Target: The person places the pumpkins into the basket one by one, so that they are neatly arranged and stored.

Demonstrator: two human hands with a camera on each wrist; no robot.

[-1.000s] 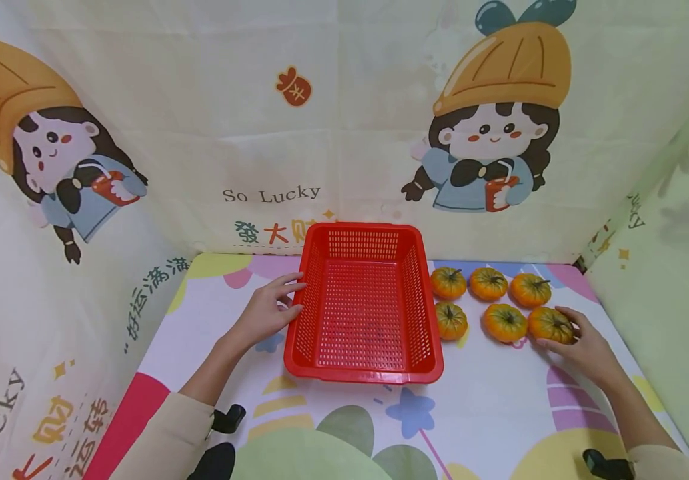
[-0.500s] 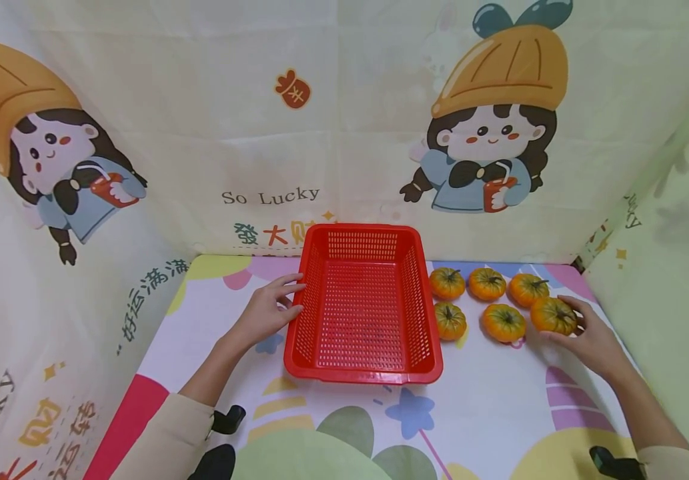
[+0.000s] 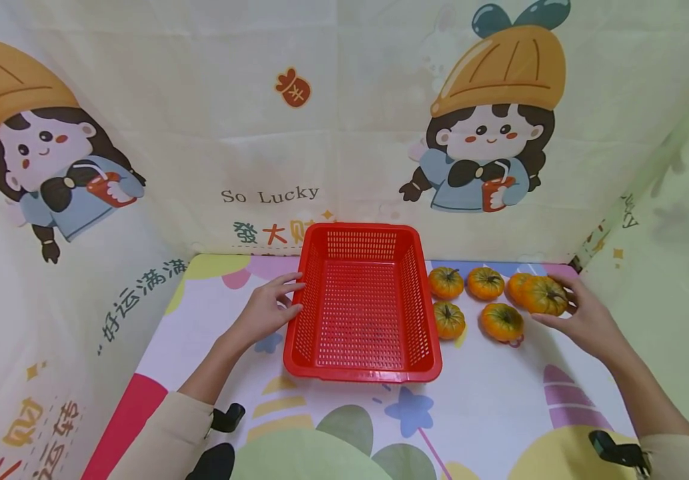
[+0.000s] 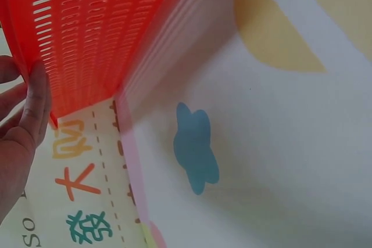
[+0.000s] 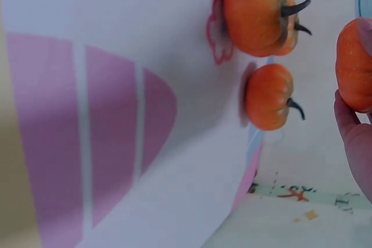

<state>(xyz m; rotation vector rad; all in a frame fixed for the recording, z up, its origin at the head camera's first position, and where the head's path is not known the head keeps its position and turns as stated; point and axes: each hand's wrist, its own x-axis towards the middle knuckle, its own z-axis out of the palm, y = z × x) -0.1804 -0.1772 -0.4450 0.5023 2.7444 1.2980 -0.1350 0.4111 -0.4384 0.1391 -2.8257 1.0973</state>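
Observation:
A red plastic basket [image 3: 362, 313] with slotted walls stands mid-table. My left hand [image 3: 267, 310] holds its left rim; in the left wrist view the thumb lies along the outer wall and the other fingers are at the rim. At the right, my right hand [image 3: 587, 320] grips a small orange pumpkin [image 3: 545, 296], raised off the table in the right wrist view. In the head view this pumpkin partly covers another pumpkin [image 3: 517, 287] behind it. Nearest to the hand on the table is a pumpkin with a greenish top [image 3: 501, 323].
More small pumpkins sit beside the basket's right wall: one at the back [image 3: 445, 283], one in front [image 3: 449, 321] and one further right [image 3: 485, 284]. A printed cloth wall [image 3: 374, 120] rises behind the table, with side cloths left and right.
My right hand has lifted the pumpkin from the front row and moved it up and slightly back, in front of the rear right pumpkin. The left hand and basket have stayed put.

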